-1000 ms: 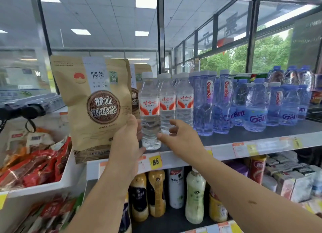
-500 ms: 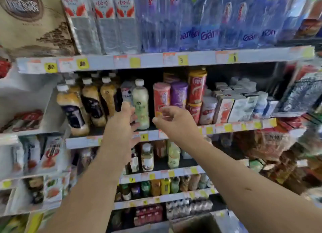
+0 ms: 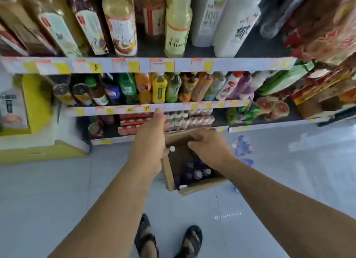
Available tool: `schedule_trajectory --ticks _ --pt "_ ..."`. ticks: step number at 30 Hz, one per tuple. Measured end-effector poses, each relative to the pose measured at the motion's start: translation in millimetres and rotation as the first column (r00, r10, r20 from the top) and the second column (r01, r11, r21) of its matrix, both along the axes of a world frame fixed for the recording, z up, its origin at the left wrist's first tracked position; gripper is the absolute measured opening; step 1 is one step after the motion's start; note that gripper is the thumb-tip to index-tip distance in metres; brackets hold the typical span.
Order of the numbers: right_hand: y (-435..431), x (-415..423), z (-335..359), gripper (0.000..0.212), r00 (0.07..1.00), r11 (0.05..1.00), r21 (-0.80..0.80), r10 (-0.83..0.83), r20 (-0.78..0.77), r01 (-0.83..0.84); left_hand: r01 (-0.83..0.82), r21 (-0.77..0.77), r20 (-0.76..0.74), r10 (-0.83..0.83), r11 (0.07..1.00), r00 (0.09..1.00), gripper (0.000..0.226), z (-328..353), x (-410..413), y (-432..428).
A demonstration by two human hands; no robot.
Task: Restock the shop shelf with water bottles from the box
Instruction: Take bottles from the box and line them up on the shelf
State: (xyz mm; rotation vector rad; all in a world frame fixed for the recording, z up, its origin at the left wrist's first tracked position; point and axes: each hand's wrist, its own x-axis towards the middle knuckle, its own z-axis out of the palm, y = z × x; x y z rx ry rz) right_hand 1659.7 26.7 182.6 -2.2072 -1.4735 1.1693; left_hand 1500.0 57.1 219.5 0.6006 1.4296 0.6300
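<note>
Both hands over the box, nothing in them!
Left hand [image 3: 152,142] hovers at the left wall of the box [image 3: 169,177], fingers loosely bent, empty; right hand [image 3: 211,148] hangs above its far end, fingers loosely curled, empty too. The box sits on the floor [image 3: 57,190] at the foot of the shelf [image 3: 192,105], bottles [image 3: 198,173] standing caps-up in its near end. A blurred pack [image 3: 241,147] stands just right of it.

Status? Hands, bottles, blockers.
Left hand and right hand above box, no bottle lifted. Left grip hidden; right loosely curled, empty. Bottles upright in box. Bottle pack on floor beside it.
</note>
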Motion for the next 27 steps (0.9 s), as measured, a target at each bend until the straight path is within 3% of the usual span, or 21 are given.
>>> schedule_trajectory --ticks 6,13,21,24,27 --pt "-10 11 -176 0.044 0.999 0.991 -0.13 0.045 0.009 -0.044 0.001 -0.119 -0.051 -0.007 0.993 0.999 0.04 -159 14 -19" --pt "17 32 -333 0.056 0.991 0.987 -0.09 0.135 0.001 -0.134 -0.097 -0.128 -0.06 0.09 0.987 0.994 0.038 -288 37 -20" --pt "66 31 -497 0.107 0.968 0.969 -0.065 0.234 -0.086 -0.24 -0.125 0.009 0.037 0.124 0.992 0.992 0.061 -366 45 0" --pt "70 27 -533 0.102 0.964 0.974 0.044 0.227 -0.136 -0.223 -0.155 0.032 0.058 0.153 0.987 0.986 0.063 -378 41 9" --pt "70 22 -536 0.07 0.964 0.97 0.03 0.244 -0.104 -0.242 -0.163 0.032 0.058 0.161 0.986 0.985 0.064 -380 40 11"
